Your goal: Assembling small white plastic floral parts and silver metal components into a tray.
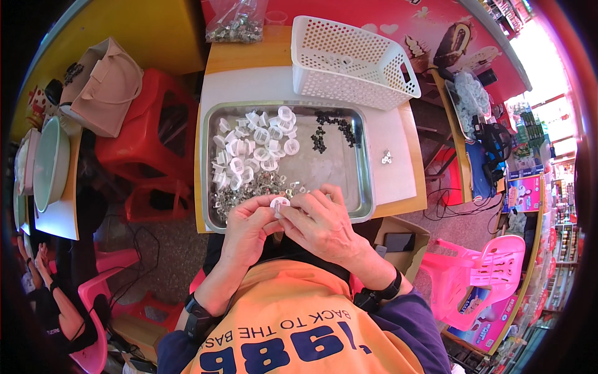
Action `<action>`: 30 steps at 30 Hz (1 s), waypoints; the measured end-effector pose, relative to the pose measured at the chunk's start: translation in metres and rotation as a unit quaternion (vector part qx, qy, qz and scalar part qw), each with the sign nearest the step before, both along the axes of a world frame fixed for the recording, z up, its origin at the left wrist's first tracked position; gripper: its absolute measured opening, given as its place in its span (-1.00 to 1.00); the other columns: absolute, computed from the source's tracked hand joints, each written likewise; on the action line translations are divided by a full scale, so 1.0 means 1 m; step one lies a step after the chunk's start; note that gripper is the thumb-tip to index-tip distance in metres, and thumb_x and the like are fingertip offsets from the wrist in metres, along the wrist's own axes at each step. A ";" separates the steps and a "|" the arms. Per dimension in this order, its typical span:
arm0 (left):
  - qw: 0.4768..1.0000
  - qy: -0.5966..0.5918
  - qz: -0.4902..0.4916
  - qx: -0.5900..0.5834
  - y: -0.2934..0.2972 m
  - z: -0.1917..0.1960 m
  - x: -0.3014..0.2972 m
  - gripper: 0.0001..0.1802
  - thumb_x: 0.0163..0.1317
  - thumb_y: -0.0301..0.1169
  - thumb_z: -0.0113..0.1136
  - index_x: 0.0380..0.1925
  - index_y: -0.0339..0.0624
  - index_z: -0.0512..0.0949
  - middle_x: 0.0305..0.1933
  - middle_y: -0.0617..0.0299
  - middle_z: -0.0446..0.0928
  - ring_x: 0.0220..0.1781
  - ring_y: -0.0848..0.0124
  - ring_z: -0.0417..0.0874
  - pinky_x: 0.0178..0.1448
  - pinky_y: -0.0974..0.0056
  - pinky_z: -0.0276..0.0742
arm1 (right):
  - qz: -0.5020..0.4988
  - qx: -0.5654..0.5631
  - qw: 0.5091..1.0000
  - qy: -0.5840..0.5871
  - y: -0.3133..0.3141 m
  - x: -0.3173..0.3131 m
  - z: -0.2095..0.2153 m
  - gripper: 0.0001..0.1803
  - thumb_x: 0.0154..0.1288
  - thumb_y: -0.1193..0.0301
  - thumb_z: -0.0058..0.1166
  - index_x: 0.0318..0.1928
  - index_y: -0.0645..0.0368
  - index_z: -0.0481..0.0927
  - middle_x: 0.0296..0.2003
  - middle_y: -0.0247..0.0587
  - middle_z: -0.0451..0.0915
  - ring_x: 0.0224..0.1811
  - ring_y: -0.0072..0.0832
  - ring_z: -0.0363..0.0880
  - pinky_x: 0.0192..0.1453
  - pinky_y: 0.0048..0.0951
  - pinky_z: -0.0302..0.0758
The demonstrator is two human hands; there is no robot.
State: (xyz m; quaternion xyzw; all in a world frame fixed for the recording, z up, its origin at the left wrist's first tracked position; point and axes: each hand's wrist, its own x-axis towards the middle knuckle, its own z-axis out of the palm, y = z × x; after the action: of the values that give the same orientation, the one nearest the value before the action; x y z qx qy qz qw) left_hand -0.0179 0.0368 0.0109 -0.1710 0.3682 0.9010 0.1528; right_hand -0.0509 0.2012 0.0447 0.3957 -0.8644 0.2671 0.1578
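A small round white plastic part [279, 202] is pinched between my two hands over the near edge of a metal tray [364, 193]. My left hand [245, 229] grips its left side with thumb and fingertips. From the right, the thumb and fingers of my right hand [324, 225] close on the same part; any smaller piece in those fingertips is hidden. Inside the tray, white ring-shaped plastic parts [258, 140] are heaped at the left. Small metal pieces [252, 192] lie near my fingers, and small black pieces [330, 132] are scattered at the far right.
Behind the tray stands a perforated white basket [355, 84], beside a clear bag of metal pieces [235, 28]. A few small pieces [387, 157] lie right of the tray. Red stools [146, 115], a pink chair [479, 274] and an open cardboard box [405, 249] surround the table. Another person's arm [62, 299] shows left.
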 end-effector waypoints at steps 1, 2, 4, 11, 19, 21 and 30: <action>1.000 0.000 0.004 -0.001 0.001 0.000 0.000 -0.75 0.25 -0.55 0.02 -0.09 -0.38 0.53 -0.13 0.10 0.58 -0.16 0.42 0.64 -0.13 0.32 0.66 | 0.000 0.003 1.000 0.002 0.000 0.000 -0.001 -0.70 -0.04 0.45 0.30 -0.20 0.09 0.62 -0.35 -0.42 0.46 -0.35 -0.51 0.46 -0.14 -0.36 0.26; 1.000 0.000 0.008 -0.002 0.001 0.000 0.001 -0.75 0.24 -0.56 0.02 -0.09 -0.38 0.53 -0.14 0.10 0.58 -0.16 0.42 0.64 -0.12 0.32 0.66 | -0.001 0.006 1.000 0.005 0.001 0.001 -0.001 -0.71 -0.04 0.44 0.30 -0.21 0.10 0.62 -0.35 -0.42 0.46 -0.36 -0.52 0.46 -0.13 -0.36 0.25; 1.000 -0.001 0.007 -0.007 0.002 -0.003 0.001 -0.75 0.24 -0.56 0.02 -0.09 -0.38 0.53 -0.14 0.10 0.58 -0.16 0.42 0.64 -0.12 0.32 0.65 | -0.002 0.006 1.000 0.006 0.001 0.001 -0.003 -0.72 -0.04 0.44 0.30 -0.23 0.10 0.62 -0.35 -0.42 0.46 -0.35 -0.52 0.46 -0.13 -0.36 0.24; 0.999 -0.009 -0.001 -0.031 0.006 -0.005 0.001 -0.78 0.21 -0.58 -0.01 -0.16 -0.37 0.54 -0.18 0.13 0.60 -0.21 0.43 0.65 -0.12 0.33 0.63 | -0.002 0.019 1.000 0.015 0.003 0.004 -0.004 -0.72 -0.08 0.44 0.32 -0.27 0.09 0.62 -0.36 -0.42 0.46 -0.35 -0.53 0.47 -0.14 -0.35 0.20; 0.996 -0.013 -0.025 -0.080 0.008 -0.011 0.000 -0.79 0.21 -0.58 0.02 -0.18 -0.38 0.56 -0.22 0.15 0.60 -0.25 0.46 0.65 -0.14 0.33 0.64 | -0.013 -0.004 1.000 0.000 0.005 0.006 -0.008 -0.63 -0.10 0.43 0.31 -0.17 0.08 0.61 -0.30 -0.41 0.47 -0.31 -0.51 0.48 -0.07 -0.32 0.24; 0.995 -0.018 -0.028 -0.093 0.007 -0.011 0.001 -0.80 0.21 -0.58 0.03 -0.18 -0.38 0.56 -0.22 0.15 0.60 -0.26 0.45 0.65 -0.14 0.32 0.64 | -0.005 0.005 1.000 -0.006 0.007 0.005 -0.010 -0.60 -0.10 0.43 0.30 -0.15 0.10 0.58 -0.28 -0.39 0.48 -0.26 -0.47 0.48 -0.03 -0.30 0.25; 0.996 -0.016 -0.086 -0.003 -0.004 0.008 0.005 -0.67 0.26 -0.49 0.05 0.02 -0.37 0.49 -0.06 0.12 0.58 -0.06 0.43 0.63 0.07 0.31 0.58 | 0.024 0.028 0.997 0.066 0.016 -0.004 -0.008 -0.61 -0.11 0.38 0.35 -0.16 -0.01 0.64 -0.28 -0.48 0.48 -0.36 -0.59 0.46 -0.11 -0.38 0.22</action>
State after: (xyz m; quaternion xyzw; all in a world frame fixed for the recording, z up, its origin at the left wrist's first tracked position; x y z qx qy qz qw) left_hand -0.0131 0.0324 0.0185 -0.1535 0.3818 0.8805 0.2354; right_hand -0.0549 0.2177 0.0367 0.4373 -0.8495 0.2197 0.1972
